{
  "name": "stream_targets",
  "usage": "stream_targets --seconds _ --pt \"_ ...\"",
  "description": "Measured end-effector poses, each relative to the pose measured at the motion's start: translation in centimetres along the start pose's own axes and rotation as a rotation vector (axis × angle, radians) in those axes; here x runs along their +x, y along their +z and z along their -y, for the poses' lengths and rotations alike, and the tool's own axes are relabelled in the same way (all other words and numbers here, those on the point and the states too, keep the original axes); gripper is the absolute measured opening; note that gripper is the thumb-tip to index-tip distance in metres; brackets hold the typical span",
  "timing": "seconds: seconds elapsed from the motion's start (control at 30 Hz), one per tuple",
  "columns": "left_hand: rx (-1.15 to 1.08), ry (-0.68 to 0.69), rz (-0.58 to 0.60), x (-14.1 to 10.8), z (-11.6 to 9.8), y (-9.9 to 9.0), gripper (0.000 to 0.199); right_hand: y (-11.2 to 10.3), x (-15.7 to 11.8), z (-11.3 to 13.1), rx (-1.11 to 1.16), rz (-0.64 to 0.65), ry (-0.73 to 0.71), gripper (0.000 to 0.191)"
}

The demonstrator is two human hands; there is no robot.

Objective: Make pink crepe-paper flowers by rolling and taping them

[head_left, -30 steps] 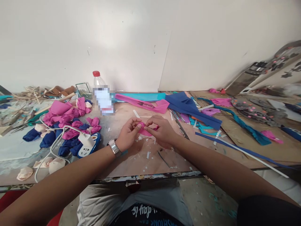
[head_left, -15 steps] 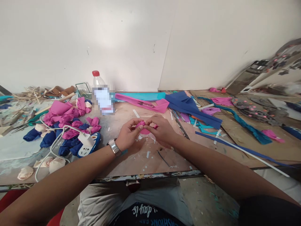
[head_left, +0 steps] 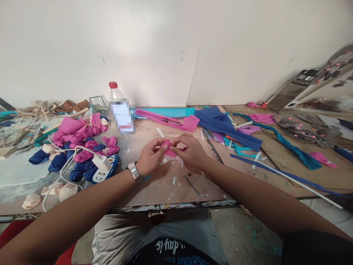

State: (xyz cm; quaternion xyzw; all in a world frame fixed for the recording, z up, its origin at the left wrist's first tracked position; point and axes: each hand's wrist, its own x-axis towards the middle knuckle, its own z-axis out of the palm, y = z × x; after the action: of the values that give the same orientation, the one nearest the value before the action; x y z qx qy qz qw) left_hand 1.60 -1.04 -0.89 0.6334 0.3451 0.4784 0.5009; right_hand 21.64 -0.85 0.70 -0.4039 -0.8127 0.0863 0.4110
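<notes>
Between my two hands, just above the table (head_left: 154,195), is a small rolled pink paper flower (head_left: 166,143), with a loose flap hanging below it. My left hand (head_left: 151,156) wears a metal watch and pinches the flower from the left with thumb and fingers. From the right, my right hand (head_left: 190,149) grips the pink strip at the flower's edge, its thumb close to the left thumb. A bit of pink shows behind the right fingers. The fingers partly cover the flower. A folded pink strip (head_left: 190,123) lies beyond the hands.
Pink, blue and cream rolled flowers (head_left: 74,127) are heaped at left beside a power strip (head_left: 106,171) with a white cable. A red-capped bottle (head_left: 113,85) stands behind a lit phone (head_left: 122,117). Blue paper (head_left: 228,129) and a white stick (head_left: 300,180) lie at right.
Both hands stay together on the pink flower. The right fingers have shifted slightly, and a little more pink shows behind them. The whole view has moved a touch.
</notes>
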Motion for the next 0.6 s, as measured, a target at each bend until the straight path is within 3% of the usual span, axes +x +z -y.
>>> stream_targets --seconds 0.17,0.33,0.47,0.6 --pt "-0.025 0.025 0.055 -0.05 -0.02 -0.06 0.040 0.01 0.00 -0.18 0.002 -0.003 -0.001 0.020" --pt "-0.044 0.052 0.068 0.00 0.20 -0.09 0.041 -0.08 0.06 -0.26 0.037 0.062 -0.092 0.030" --pt "-0.007 0.035 0.053 0.00 0.23 -0.10 0.038 -0.13 0.09 -0.14 0.048 0.116 -0.131 0.025" --pt "-0.021 -0.002 -0.002 0.00 0.14 0.02 0.044 -0.10 0.00 -0.03 0.054 0.067 -0.120 0.022"
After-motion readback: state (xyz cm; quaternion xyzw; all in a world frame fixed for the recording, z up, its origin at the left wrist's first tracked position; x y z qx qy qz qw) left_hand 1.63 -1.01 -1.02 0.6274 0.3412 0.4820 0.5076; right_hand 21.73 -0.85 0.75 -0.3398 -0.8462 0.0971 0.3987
